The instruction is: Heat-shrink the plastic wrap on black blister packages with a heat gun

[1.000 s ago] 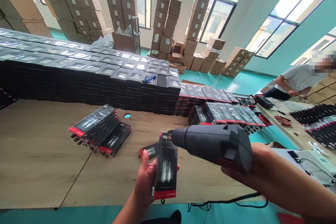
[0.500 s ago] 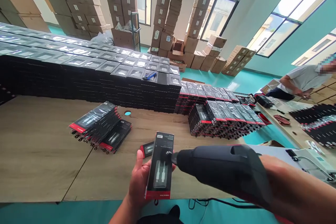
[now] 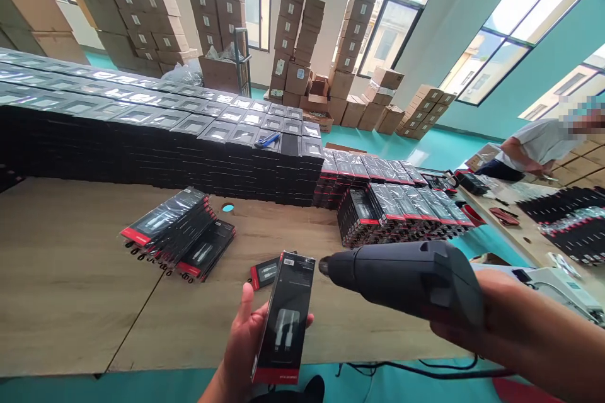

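Observation:
My left hand [image 3: 239, 334] is closed around a black-and-red cable box [image 3: 290, 293]. Two white plugs show in the box's window, and a small hang loop peeks out below its red end. From the right, my right hand [image 3: 501, 302] grips a black heat gun [image 3: 401, 277]. The gun's nozzle tip points left, just beside the upper right edge of the box and apart from it. Partly hidden behind the held box, another cable box [image 3: 265, 273] lies on the wooden table [image 3: 75, 289].
Wrapped cable boxes [image 3: 172, 217] are piled at left. More wrapped boxes [image 3: 401, 201] stand in rows at right. A long wall of black boxes [image 3: 227, 167] lines the back, with a blue cutter [image 3: 268, 140] on top. A cord [image 3: 406, 368] hangs below. Another person [image 3: 532, 145] stands far right.
The heat gun's nozzle has shifted from over the middle of the box to beside its upper right edge. The held box has come slightly lower and closer to me.

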A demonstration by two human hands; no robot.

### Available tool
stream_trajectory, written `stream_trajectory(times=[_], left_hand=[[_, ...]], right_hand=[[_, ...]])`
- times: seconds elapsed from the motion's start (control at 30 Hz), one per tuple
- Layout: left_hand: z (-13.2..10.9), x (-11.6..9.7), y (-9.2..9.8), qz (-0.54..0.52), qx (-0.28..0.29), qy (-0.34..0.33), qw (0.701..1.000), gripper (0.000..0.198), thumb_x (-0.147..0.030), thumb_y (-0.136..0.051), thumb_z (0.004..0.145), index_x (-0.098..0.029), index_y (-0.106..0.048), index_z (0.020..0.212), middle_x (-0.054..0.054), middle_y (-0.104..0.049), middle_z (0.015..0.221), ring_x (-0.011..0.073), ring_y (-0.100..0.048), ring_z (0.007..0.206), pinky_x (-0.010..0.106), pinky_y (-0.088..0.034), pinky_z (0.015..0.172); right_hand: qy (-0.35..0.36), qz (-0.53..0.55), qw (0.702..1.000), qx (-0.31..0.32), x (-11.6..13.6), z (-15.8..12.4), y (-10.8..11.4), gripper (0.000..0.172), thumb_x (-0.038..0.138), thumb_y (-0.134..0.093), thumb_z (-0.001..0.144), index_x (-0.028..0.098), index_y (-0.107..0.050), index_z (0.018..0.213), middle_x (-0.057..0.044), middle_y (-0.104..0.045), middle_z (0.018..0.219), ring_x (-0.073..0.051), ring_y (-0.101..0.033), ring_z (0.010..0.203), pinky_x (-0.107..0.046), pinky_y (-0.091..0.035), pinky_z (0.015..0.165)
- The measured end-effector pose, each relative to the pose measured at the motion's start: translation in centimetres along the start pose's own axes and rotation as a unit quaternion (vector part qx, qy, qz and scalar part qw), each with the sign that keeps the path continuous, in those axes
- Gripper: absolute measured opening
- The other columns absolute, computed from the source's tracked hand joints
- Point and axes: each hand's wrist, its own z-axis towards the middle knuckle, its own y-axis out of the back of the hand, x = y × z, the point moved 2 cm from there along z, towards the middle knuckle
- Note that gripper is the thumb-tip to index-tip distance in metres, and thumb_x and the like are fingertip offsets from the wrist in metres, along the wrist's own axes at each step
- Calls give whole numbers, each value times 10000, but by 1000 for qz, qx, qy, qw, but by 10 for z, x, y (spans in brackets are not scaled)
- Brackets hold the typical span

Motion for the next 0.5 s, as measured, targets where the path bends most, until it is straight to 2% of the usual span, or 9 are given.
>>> stream_trajectory(times=[0.07, 0.17, 0.27, 0.33, 0.43, 0.5], left_hand=[[-2, -2, 1, 3, -3, -1, 1000, 863, -814, -394, 1007, -150, -690, 1471, 152, -669, 1531, 434, -627, 1413, 482, -522, 1136], [-3, -5, 0, 15, 9, -2, 1000, 883, -817, -393, 1003, -154, -626, 1538, 147, -600, 1601, 442, -623, 1414, 482, -557, 1094], [-3, -5, 0, 20, 20, 1, 1000, 905, -814, -347, 1011, -152, -559, 1592, 157, -506, 1673, 441, -609, 1429, 482, -581, 1068], [-3, -4, 1, 22, 25, 1, 999, 913, -813, -305, 1017, -152, -556, 1594, 151, -471, 1695, 442, -595, 1443, 494, -564, 1103], [-1, -4, 1, 27, 37, -5, 999, 938, -836, -267, 1005, -166, -566, 1589, 137, -466, 1700, 444, -583, 1454, 526, -507, 1178], [-1, -5, -1, 27, 42, -7, 999, 958, -850, -252, 996, -169, -562, 1593, 134, -471, 1697, 441, -582, 1457, 535, -485, 1200]], right_hand=[[16, 14, 1000, 12, 1, -1, -2, 252, 512, -636, 1034, 318, -790, 983, 22, -730, 871, -189, -617, 755, -274, -553, 715], [33, 39, 998, 26, -2, 0, -6, 218, 478, -629, 1048, 318, -774, 1015, 29, -728, 904, -186, -617, 781, -278, -552, 749], [-33, 27, 999, 6, -14, -2, -6, 333, 587, -626, 1027, 298, -765, 938, 8, -690, 844, -206, -601, 758, -303, -545, 704], [-54, 27, 998, 1, -19, -2, -6, 380, 632, -615, 1020, 294, -774, 950, -3, -696, 857, -217, -605, 761, -310, -546, 683], [-10, 58, 998, 22, -12, 1, -11, 288, 562, -621, 1051, 315, -767, 1074, 13, -738, 990, -215, -629, 862, -299, -558, 794], [11, 62, 997, 35, -10, 0, -13, 215, 499, -621, 1065, 331, -755, 1092, 30, -748, 1028, -208, -632, 893, -288, -547, 831]])
